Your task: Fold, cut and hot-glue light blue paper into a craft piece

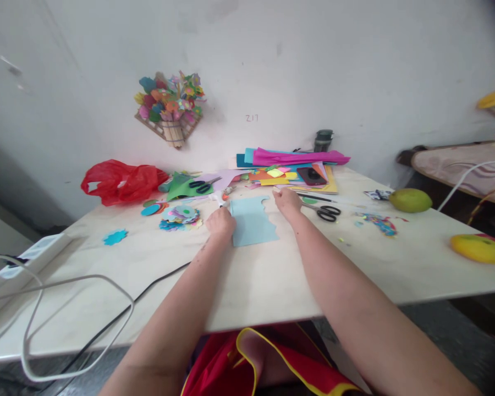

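A light blue felt sheet point(253, 223) lies flat on the table between my hands, its right edge cut into scallops. My left hand point(221, 223) is closed at the sheet's left edge, around what looks like a white glue gun point(219, 198); the grip is mostly hidden. Beyond the sheet's upper right corner, my right hand point(287, 201) is pinched, with a tiny pale bit at the fingertips too small to name. Black-handled scissors point(328, 213) and a dark pencil-like stick point(319, 197) lie just right of it.
Flower-shaped cutouts point(180, 217) are piled left of my left hand. Behind are a red plastic bag point(121, 181), more scissors point(204, 185), coloured sheets point(297, 158) and a phone point(311, 176). Mangoes point(410, 200) lie right; a black cable point(160, 279) and power strip point(35, 250) are left.
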`<action>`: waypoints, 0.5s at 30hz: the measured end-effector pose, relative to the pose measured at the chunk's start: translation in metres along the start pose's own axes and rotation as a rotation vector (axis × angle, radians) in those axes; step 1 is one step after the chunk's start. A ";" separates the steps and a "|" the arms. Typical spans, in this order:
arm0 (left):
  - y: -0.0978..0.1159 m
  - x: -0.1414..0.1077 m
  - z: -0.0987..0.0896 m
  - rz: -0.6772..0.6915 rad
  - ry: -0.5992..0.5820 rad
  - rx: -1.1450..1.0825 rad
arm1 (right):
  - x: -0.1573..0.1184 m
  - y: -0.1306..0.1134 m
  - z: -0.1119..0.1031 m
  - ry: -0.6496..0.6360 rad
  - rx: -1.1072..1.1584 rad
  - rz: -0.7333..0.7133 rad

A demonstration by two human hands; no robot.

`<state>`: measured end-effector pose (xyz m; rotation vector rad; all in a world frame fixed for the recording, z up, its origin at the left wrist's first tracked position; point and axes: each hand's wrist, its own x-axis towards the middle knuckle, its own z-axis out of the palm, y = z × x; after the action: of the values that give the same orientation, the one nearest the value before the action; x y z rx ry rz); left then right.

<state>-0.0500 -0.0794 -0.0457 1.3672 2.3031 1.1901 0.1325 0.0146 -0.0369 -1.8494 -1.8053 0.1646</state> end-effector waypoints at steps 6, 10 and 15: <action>0.002 -0.005 0.001 0.065 0.006 0.036 | -0.001 -0.008 0.005 -0.133 -0.029 -0.004; 0.004 -0.003 0.006 0.026 -0.064 -0.119 | -0.006 -0.020 0.007 -0.209 -0.042 -0.045; -0.002 0.005 0.018 -0.085 -0.121 -0.425 | -0.006 -0.025 0.008 -0.276 0.034 0.012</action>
<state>-0.0442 -0.0658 -0.0581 1.1391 1.8646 1.4218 0.1060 0.0098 -0.0345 -1.8882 -1.9588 0.4723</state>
